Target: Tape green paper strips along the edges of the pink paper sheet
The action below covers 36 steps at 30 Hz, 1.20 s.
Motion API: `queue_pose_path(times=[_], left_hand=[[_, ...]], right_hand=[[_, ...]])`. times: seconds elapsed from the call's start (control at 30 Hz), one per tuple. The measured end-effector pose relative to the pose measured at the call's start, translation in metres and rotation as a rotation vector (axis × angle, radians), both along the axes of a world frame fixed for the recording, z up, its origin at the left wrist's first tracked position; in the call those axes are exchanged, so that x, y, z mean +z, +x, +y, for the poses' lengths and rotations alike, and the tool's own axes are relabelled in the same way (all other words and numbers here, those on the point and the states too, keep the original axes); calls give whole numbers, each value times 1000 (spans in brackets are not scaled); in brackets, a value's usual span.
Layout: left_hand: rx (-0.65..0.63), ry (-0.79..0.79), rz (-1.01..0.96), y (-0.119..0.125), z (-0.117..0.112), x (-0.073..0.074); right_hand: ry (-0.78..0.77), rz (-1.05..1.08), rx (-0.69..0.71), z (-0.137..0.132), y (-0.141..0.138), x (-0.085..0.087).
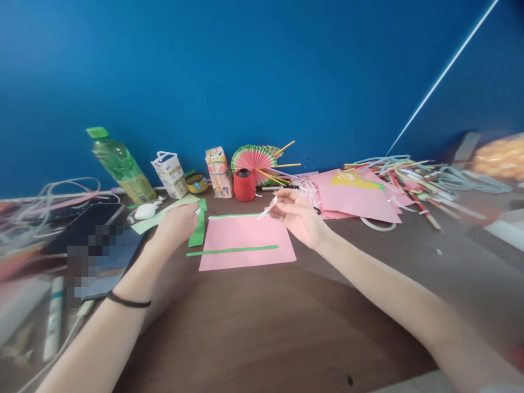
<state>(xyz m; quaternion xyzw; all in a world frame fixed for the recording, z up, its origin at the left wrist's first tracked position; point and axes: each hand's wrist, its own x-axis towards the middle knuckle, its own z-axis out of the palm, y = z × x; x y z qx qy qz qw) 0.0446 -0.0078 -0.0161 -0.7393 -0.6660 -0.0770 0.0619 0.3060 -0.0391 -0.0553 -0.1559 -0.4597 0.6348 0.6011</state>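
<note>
A pink paper sheet (245,233) lies flat on the desk between my hands. One narrow green strip (233,250) crosses its lower part and sticks out past the left edge; another green strip (237,215) runs along its top edge. My right hand (301,217), over the sheet's upper right, pinches a thin white strip (268,208). To the left, my left hand (180,219) is closed above a pale green paper (151,219) and a darker green piece (197,232). A small whitish bit shows at its fingertips, too small to name.
Along the blue wall stand a green bottle (123,166), a white carton (170,174), a small decorated box (220,173), a red thread spool (244,185) and a paper fan (254,158). Pink papers (354,199) and several sticks lie right. Cables (61,202) and a marker (54,322) are left.
</note>
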Motion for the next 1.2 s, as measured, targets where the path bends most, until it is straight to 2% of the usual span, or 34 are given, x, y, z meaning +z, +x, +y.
queue_pose_path(times=[0.13,0.27,0.33,0.43,0.57,0.83,0.97,1.07,1.2], left_hand=[[18,-118,38,-5,2,-1],[-40,-35,0,11,-6,6],[-151,-60,-169,25,-13,12],[-353,-193,-455,43,-25,17],[-430,-298,-639,55,-36,18],[-497,-305,-698,55,-31,6],[-498,-355,-649,55,-30,2],[-505,-402,-635,54,-31,3],[-531,-478,-660,52,-32,6]], right_hand=[[-17,-22,16,0,-1,-1],[-22,-17,61,-2,-3,-3],[-22,-25,85,-3,-5,-3],[-16,-37,105,-5,-9,-5],[23,-46,125,-6,-12,-9],[34,-74,155,-11,-14,-8],[27,-122,179,-11,-14,-8],[125,-215,125,-11,-12,-9],[248,-444,-79,-12,-10,-10]])
